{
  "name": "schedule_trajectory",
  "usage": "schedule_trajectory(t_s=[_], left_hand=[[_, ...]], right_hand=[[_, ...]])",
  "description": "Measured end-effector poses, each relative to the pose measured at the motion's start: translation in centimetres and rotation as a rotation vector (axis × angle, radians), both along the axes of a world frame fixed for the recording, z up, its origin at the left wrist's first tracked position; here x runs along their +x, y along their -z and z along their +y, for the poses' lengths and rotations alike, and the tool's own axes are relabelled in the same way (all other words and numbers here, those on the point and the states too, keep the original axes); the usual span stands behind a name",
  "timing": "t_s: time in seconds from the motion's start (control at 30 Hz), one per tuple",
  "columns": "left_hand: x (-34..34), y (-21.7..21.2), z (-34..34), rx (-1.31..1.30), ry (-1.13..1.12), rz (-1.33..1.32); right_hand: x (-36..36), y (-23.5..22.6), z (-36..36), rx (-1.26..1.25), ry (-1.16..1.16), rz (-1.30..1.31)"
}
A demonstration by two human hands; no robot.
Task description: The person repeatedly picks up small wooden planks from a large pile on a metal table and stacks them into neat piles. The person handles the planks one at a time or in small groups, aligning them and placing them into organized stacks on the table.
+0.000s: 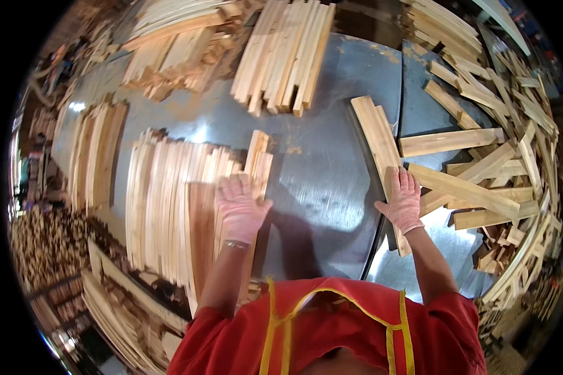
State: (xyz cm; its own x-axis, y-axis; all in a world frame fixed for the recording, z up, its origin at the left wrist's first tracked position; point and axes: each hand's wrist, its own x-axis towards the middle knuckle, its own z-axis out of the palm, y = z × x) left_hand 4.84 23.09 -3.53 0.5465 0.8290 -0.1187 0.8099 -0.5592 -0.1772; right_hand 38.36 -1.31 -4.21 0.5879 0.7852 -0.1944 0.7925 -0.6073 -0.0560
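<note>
My left hand [238, 209], in a pale pinkish glove, lies flat over the right end of a row of light wooden slats [159, 200]. Its fingers point away from me and its thumb sticks out to the right. Just past that hand, two slat ends [258, 153] jut out farther than the others. My right hand [401, 201], gloved alike, spans a pair of wooden slats [376, 134] lying aslant on the metal table. The thumb reaches their left edge and the fingers cross toward the right one; the palm hides their middle.
Loose slats [463, 187] lie in a jumbled heap on the right of the grey metal table [322, 181]. Slat bundles [283, 56] stand at the far side, with another bundle [97, 153] at the left. A dark seam [401, 81] runs across the tabletop. Stacked timber [50, 250] fills the lower left.
</note>
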Motion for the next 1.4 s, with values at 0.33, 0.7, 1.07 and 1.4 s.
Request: schedule_trajectory(t_s=[0.33,0.7,1.07,1.4], left_hand=[[-5.0,2.4,-8.0,0.23,0.096,-0.133],[-4.2,-2.4,-14.3,-0.367,-0.185,-0.068],[-15.5,6.3,-13.2,0.118,0.056,-0.108],[-3.8,-3.6,-17.9,-0.119,0.178,-0.096]], right_hand=[[-0.5,0.0,-4.5,0.21,0.068,0.257],[-18.4,0.4,-5.4,0.084,0.071,0.919],[-17.0,0.9,-10.3,0.576,0.243,0.945],[5.0,-0.3,-39.8,2.181,1.84,0.734]])
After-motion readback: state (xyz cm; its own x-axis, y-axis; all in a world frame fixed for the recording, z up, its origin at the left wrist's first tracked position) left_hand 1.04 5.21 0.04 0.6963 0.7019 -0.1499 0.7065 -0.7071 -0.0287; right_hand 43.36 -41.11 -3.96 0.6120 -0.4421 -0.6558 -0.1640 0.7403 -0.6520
